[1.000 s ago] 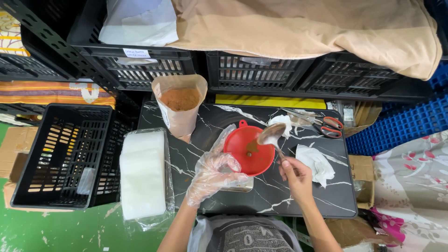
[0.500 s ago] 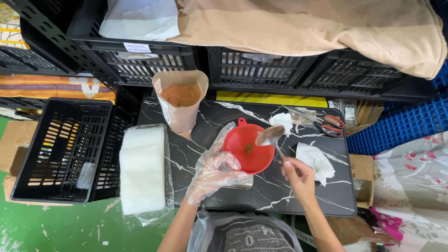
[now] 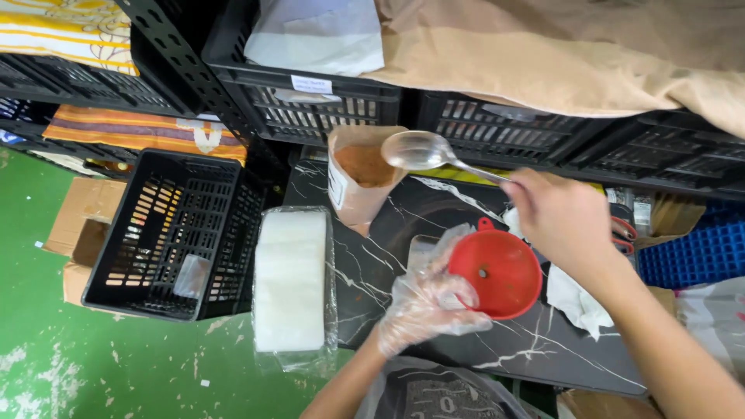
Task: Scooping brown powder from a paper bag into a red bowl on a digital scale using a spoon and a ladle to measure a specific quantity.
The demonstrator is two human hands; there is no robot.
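The right hand [image 3: 555,213] has its grip closed on the thin handle of a shiny metal spoon [image 3: 419,150], and the spoon's empty bowl hangs just over the open brown paper bag of reddish-brown powder [image 3: 358,174] at the back of the black marble-look surface [image 3: 403,209]. The left hand [image 3: 427,302], in a clear plastic glove, has its grip wrapped around the rim of a round red plastic funnel [image 3: 497,271]. A wrapped white block [image 3: 289,279] sits to the left, beside a black plastic crate [image 3: 167,233].

The spoon [image 3: 415,150] is shiny metal. The funnel [image 3: 500,271] is smooth red plastic. A thin, crinkly clear plastic glove covers the left hand [image 3: 425,304]. The bag [image 3: 358,182] is dull brown paper. The table [image 3: 388,240] looks glossy, like black marble.
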